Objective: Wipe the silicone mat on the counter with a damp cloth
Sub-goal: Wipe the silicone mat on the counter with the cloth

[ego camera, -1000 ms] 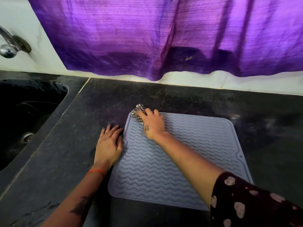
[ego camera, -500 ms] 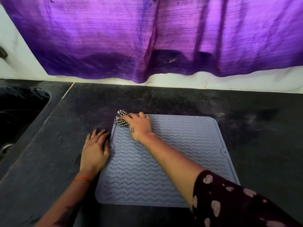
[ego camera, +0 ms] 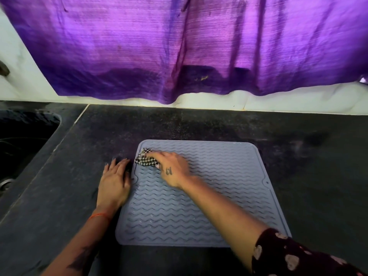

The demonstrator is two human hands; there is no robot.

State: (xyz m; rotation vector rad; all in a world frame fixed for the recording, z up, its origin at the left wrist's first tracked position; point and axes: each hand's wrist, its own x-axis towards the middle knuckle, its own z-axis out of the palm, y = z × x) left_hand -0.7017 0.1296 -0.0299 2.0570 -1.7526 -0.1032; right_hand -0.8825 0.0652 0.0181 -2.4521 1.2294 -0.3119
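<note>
Wiping w/ checked cloth (ego camera: 146,159) under right hand (ego camera: 172,169), fingers curled on it, at mat (ego camera: 199,196) corner approx. 10 o'clock. Left hand (ego camera: 114,183) flat on worktop (ego camera: 308,176), touching mat's 9 o'clock edge. Probably early: rest of mat seemingly not yet wiped.

From my feed it's a dark speckled stone counter (ego camera: 298,166), kinda dusty looking with pale smudges toward the back. Off to the left there's a black sink (ego camera: 23,136) sunk into it, and I can just catch the drain (ego camera: 5,184) at the frame edge. Behind the counter runs a white wall (ego camera: 278,100), mostly covered by a big purple cloth (ego camera: 179,46) hanging down in folds, darker along its bottom hem. Light glows through the fabric, brightest up top.
</note>
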